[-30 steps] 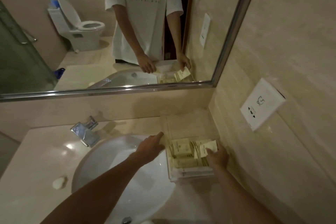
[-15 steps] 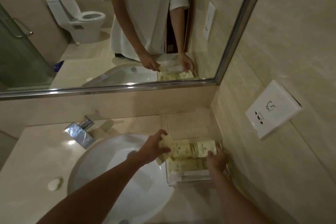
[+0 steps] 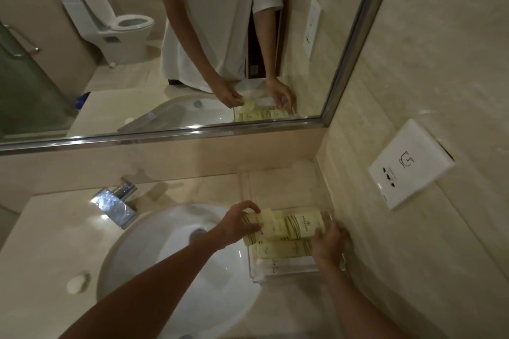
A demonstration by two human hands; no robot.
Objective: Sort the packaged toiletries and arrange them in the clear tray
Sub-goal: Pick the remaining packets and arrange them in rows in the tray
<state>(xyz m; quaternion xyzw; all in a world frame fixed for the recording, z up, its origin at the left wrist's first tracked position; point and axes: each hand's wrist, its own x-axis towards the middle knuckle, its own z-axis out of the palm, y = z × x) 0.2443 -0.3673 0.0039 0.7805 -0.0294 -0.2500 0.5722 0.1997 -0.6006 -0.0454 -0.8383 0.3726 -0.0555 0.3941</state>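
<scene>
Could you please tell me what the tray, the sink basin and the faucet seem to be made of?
The clear tray looks like see-through acrylic or similar hard plastic: the counter shows through its walls. The sink basin seems glazed white ceramic, smooth with soft highlights. The faucet looks like polished chromed metal, mirror-bright with sharp reflections.

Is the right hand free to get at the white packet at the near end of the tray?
Probably yes. The right hand rests at the tray's right side, holding nothing that I can see, and the white packet lies uncovered just beside its wrist. The left hand is busy with a yellow packet at the far end.
</scene>
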